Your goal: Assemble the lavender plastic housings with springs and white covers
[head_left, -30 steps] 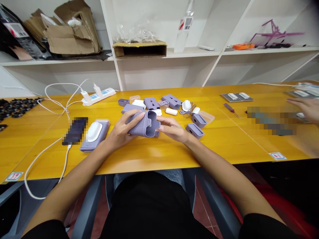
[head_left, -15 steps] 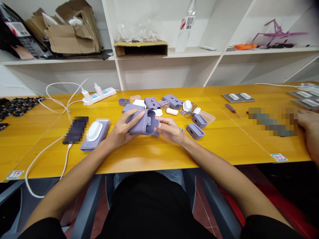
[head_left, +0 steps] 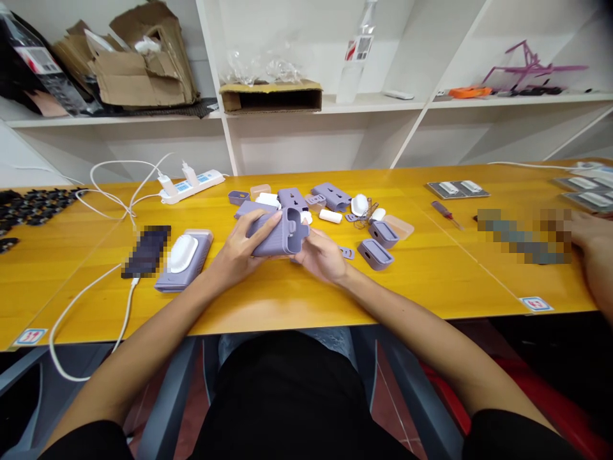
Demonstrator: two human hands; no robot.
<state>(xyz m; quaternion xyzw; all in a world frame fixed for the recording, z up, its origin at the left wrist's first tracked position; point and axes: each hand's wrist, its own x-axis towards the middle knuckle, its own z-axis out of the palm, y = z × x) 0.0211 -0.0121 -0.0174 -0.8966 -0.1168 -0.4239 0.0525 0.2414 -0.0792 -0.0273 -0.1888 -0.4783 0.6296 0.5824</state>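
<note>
Held: one purple casing (head_left: 280, 237), just above the table (head_left: 431, 281), centre.
Left hand (head_left: 238, 252): wrapped round its left end.
Right hand (head_left: 320, 255): gripping its right end.
Purple cups (head_left: 376, 253): two, to its right.
Cardboard box (head_left: 271, 96): one, clear plastic on top.

Bright, even light; wide-angle bending at edges; pixelated patches.

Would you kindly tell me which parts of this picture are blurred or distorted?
Head view: purple casing, held by left hand and right hand, is sharp; two pixelated patches mask spots on the table; shelf uprights splay, wide-angle.
</note>
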